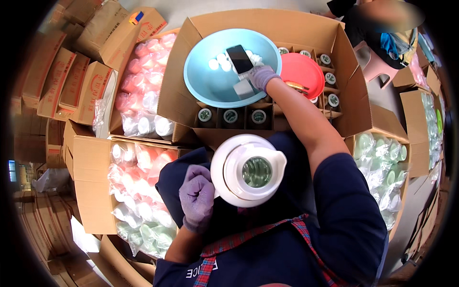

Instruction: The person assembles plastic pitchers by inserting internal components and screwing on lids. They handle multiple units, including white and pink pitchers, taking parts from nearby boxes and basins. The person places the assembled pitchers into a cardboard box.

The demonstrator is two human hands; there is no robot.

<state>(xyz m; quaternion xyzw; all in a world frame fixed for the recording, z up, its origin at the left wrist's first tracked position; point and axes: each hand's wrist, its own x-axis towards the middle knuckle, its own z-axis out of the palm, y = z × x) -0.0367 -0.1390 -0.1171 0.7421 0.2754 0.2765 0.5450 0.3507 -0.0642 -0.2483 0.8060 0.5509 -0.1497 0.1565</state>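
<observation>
A white vacuum jug (220, 172) with a spout stands upright at my lap, its open mouth showing a shiny greenish glass inside. My left hand (197, 197), in a lavender glove, is closed in a fist at the jug's left side, round its mostly hidden handle. My right hand (264, 78), gloved alike, reaches into a light blue basin (203, 88) with its fingers curled together; what they pinch is hidden. Beside those fingers lie a black phone (239, 59) and a small white square piece (244, 89). Several round white caps (221, 59) are in the basin too.
The basin and a red plastic lid (302, 71) rest on a divided carton (356, 103) of silvery glass liners (230, 115). Cartons of bagged pink parts (143, 76) and pale green parts (382, 167) flank me. A pink stool (370, 67) and another person are at far right.
</observation>
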